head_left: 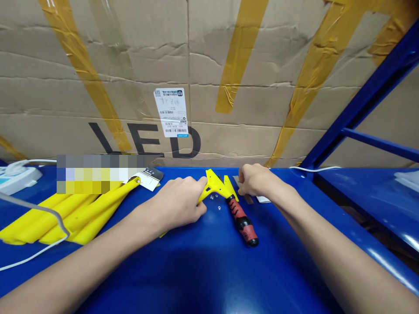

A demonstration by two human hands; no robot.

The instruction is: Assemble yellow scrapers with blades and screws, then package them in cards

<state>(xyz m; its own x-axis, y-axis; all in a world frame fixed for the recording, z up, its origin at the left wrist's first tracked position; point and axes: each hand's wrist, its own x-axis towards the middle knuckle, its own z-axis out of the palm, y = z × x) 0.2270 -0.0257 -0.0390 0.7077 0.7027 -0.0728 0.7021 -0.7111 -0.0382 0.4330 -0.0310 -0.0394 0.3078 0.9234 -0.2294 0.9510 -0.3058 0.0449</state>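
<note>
My left hand (183,200) is closed around the handle of a yellow scraper (218,185), whose forked head points right. A red-and-black tool handle (244,224) lies angled on the blue surface, its upper end meeting the yellow head. Several small nuts or screws (211,197) are scattered just below that head. To the right, my right hand (255,179) is closed, fingertips pinching at a thin flat metal blade (249,199) close to the surface. The fingers cover the blade's middle. A small white piece, perhaps paper (263,199), lies beside the wrist.
Several yellow handle-like pieces (98,209) with a tag lie at left, partly pixelated. A grey-white cable (39,206) crosses them near a white power strip (22,179). A large taped cardboard box (209,56) stands behind. Blue metal framing (363,100) rises at right.
</note>
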